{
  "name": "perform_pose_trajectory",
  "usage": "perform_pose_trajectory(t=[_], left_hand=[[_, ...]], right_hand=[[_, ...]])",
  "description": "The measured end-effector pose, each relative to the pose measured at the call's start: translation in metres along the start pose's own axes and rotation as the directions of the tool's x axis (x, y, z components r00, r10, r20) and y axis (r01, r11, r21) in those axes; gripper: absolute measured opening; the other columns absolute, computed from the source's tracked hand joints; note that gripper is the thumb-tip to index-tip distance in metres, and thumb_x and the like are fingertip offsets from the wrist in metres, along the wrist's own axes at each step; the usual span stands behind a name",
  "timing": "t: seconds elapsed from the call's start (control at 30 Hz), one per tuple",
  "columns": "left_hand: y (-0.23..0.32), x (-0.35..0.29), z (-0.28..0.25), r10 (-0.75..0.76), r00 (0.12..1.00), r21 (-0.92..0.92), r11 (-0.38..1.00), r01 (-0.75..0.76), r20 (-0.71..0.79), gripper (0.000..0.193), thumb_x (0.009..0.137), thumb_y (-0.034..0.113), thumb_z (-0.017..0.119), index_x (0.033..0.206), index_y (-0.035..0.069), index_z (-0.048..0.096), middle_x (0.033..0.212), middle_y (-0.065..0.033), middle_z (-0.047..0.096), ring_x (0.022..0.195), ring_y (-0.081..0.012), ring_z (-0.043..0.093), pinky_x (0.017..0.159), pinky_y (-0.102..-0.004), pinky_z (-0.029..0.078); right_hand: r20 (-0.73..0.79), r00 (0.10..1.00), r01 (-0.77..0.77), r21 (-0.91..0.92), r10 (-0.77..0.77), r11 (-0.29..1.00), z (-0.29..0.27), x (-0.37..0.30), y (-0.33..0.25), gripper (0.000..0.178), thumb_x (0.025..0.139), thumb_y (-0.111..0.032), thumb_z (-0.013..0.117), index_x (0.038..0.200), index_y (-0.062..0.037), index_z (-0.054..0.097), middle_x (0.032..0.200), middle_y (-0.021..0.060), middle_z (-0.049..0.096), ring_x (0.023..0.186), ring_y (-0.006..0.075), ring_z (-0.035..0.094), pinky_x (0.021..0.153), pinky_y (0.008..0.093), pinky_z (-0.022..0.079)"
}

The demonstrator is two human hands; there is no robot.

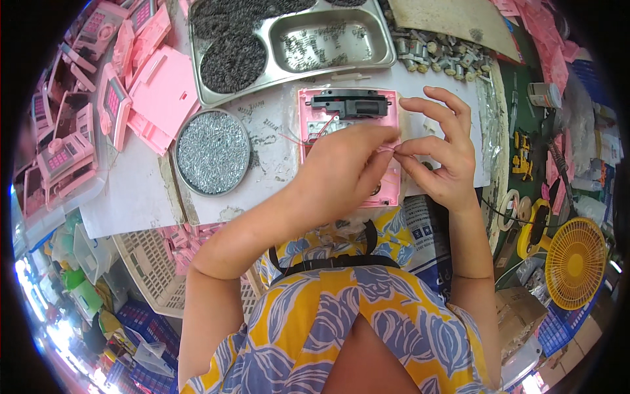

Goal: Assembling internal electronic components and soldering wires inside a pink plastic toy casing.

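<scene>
A pink plastic housing point(393, 187) lies in front of me on white paper, its inside facing up. Across its far end sits a black plastic module point(357, 105), with thin red wire point(327, 126) running down from it. My left hand point(344, 161) reaches over the middle of the housing and covers much of it. Its thumb and fingers pinch a thin pale wire point(386, 149) at the housing's right edge. From the right, my right hand point(443, 154) pinches the same wire between thumb and forefinger, its other fingers raised.
A steel tray point(282, 80) of small dark parts stands at the back. Left of the housing is a round tin point(178, 157) of tiny silver pieces. Pink housings point(164, 98) pile up farther left; small metal motors point(440, 56) lie back right. A yellow fan point(575, 262) stands right.
</scene>
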State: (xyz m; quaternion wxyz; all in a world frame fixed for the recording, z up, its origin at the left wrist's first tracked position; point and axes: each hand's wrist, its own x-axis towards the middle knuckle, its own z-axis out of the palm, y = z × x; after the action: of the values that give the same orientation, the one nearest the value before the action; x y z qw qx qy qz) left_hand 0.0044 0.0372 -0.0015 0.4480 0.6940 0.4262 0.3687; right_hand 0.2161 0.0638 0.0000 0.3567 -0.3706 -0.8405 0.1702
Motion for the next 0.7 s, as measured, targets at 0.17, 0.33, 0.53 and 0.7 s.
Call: perform_pose_trajectory(t=[0.17,0.33,0.53,0.7], left_hand=[[0.001,0.023,-0.006,-0.237,0.945,-0.106,0.958,0.265,0.226,0.015,0.094,0.007,0.064,0.104,-0.002,0.070,0.083,-0.0139,0.070,0.073,-0.0215,0.070,0.066,-0.0333,0.055],[-0.005,0.012,-0.006,-0.207,0.977,-0.099,0.972,0.211,0.054,0.011,0.097,0.001,0.063,0.105,-0.004,0.069,0.084,-0.0090,0.073,0.071,-0.0118,0.070,0.065,-0.0254,0.056],[-0.003,0.012,-0.002,-0.079,0.996,0.078,0.994,0.076,0.028,0.010,0.098,0.001,0.064,0.106,-0.003,0.068,0.083,-0.0070,0.072,0.072,-0.0105,0.068,0.064,-0.0237,0.054],[0.000,0.017,-0.005,0.011,1.000,0.143,0.990,-0.013,0.015,0.009,0.094,0.005,0.070,0.100,-0.002,0.070,0.076,-0.0055,0.071,0.065,-0.0095,0.066,0.060,-0.0247,0.052]], right_hand=[[-0.028,0.999,-0.026,0.031,0.027,0.999,-0.014,-0.017,0.008,0.023,0.068,-0.009,0.084,0.089,-0.0155,0.076,0.131,0.0039,0.066,0.130,0.0352,0.048,0.105,0.0456,0.043],[-0.406,0.742,-0.478,0.237,0.533,0.846,-0.098,-0.074,0.043,0.016,0.084,-0.005,0.075,0.099,-0.0065,0.070,0.112,0.0094,0.071,0.102,0.0243,0.067,0.090,0.0366,0.054],[-0.600,0.053,-0.186,0.780,0.798,0.598,-0.212,-0.187,0.117,0.020,0.093,-0.009,0.072,0.109,-0.0068,0.061,0.085,0.0058,0.067,0.068,0.0173,0.064,0.059,0.0314,0.053],[-0.729,-0.136,-0.548,0.620,0.671,0.561,-0.233,-0.186,0.158,0.023,0.084,-0.013,0.084,0.095,-0.0029,0.067,0.083,0.0037,0.068,0.066,0.0134,0.065,0.052,0.0268,0.050]])
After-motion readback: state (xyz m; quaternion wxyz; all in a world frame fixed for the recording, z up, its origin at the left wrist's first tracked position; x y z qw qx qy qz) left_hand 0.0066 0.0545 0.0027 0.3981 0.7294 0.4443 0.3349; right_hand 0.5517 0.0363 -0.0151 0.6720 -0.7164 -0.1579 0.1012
